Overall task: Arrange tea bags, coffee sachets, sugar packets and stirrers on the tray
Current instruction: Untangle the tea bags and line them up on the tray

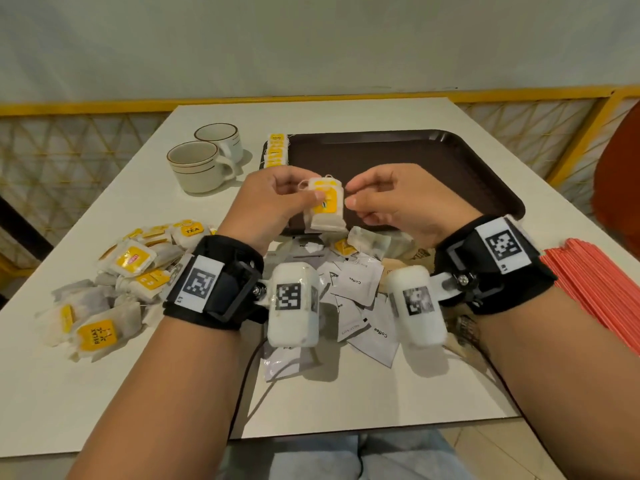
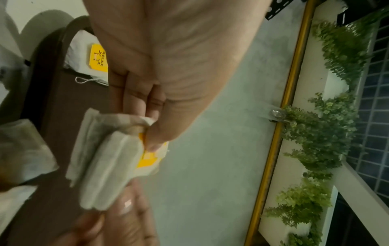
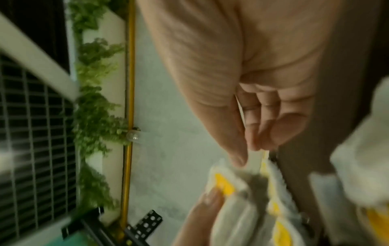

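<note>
Both hands are raised over the near edge of the dark brown tray [image 1: 415,161]. My left hand [image 1: 311,192] pinches a small stack of white tea bags with yellow tags [image 1: 327,206] between thumb and fingers; the left wrist view shows that stack [image 2: 101,158] under the thumb [image 2: 155,133]. My right hand [image 1: 349,194] has curled fingers, and its fingertips [image 3: 256,143] meet the stack's right edge [image 3: 271,179]. A row of tea bags [image 1: 276,150] lies along the tray's left edge, and one of them [image 2: 84,55] shows in the left wrist view.
A loose pile of tea bags [image 1: 114,282] lies at the left. White coffee sachets [image 1: 360,289] are scattered under my wrists. Orange-red stirrers [image 1: 595,289] lie at the right edge. Two cups [image 1: 201,164] stand left of the tray. A brown packet [image 1: 420,253] peeks out by the right wrist.
</note>
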Demonstrator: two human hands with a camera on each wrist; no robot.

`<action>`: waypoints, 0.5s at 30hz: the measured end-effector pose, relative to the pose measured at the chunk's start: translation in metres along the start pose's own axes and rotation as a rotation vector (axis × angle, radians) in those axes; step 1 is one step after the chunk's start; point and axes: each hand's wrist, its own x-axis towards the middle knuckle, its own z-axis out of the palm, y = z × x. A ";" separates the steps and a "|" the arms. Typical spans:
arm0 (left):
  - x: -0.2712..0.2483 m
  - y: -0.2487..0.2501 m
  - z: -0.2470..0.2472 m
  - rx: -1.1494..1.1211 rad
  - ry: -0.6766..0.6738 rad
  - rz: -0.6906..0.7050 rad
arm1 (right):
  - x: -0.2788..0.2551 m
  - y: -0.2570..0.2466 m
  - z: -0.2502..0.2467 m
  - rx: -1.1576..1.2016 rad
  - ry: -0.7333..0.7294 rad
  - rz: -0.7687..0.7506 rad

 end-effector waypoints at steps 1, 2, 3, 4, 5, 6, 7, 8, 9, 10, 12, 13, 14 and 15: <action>0.001 0.000 -0.003 -0.016 0.027 -0.012 | 0.001 -0.001 -0.005 -0.177 0.004 -0.010; 0.002 0.000 -0.005 -0.029 0.044 -0.019 | 0.002 -0.001 -0.009 -0.365 0.003 -0.030; 0.003 0.000 -0.007 -0.035 0.052 -0.025 | 0.002 -0.001 -0.012 -0.524 -0.016 -0.043; 0.003 0.000 -0.009 -0.038 0.055 -0.028 | 0.002 0.000 -0.013 -0.638 -0.056 -0.036; 0.004 0.000 -0.010 -0.036 0.058 -0.031 | 0.002 0.001 -0.013 -0.714 -0.110 -0.014; 0.004 0.000 -0.011 -0.034 0.061 -0.033 | 0.002 0.003 -0.011 -0.765 -0.169 0.010; 0.004 0.001 -0.011 -0.031 0.063 -0.036 | 0.002 0.004 -0.009 -0.803 -0.216 0.023; 0.004 0.001 -0.012 -0.031 0.065 -0.038 | 0.002 0.006 -0.007 -0.829 -0.238 0.022; 0.005 0.001 -0.012 -0.033 0.066 -0.040 | 0.004 0.007 -0.006 -0.843 -0.238 0.009; 0.005 0.001 -0.012 -0.039 0.067 -0.043 | 0.006 0.008 -0.005 -0.852 -0.225 -0.006; 0.005 0.001 -0.012 -0.048 0.068 -0.050 | 0.009 0.011 -0.003 -0.868 -0.204 -0.020; 0.005 0.001 -0.012 -0.048 0.067 -0.052 | 0.010 0.012 -0.003 -0.882 -0.206 -0.017; 0.005 0.001 -0.012 -0.047 0.066 -0.055 | 0.012 0.013 -0.002 -0.899 -0.214 -0.016; 0.005 0.001 -0.011 -0.046 0.064 -0.058 | 0.013 0.013 -0.002 -0.909 -0.220 -0.019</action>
